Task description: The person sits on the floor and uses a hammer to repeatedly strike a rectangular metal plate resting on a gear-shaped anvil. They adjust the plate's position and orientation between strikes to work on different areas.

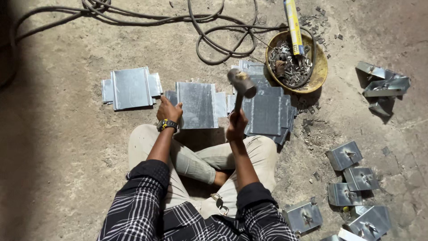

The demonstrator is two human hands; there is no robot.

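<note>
I sit cross-legged on a concrete floor. My left hand (pixel 169 110), with a yellow-and-black watch at the wrist, presses down on the left edge of a flat grey sheet-metal piece (pixel 198 105) lying in front of my knees. Gripped by its handle in my right hand (pixel 236 125) is a hammer (pixel 241 83), its head raised above the floor between that piece and a stack of similar metal pieces (pixel 266 111) to the right.
Another metal piece (pixel 131 87) lies at the left. A yellow bowl (pixel 319 73) of small metal parts stands at the upper right. Folded metal brackets (pixel 352 178) lie at the right and lower right. Cables (pixel 209 27) loop across the top.
</note>
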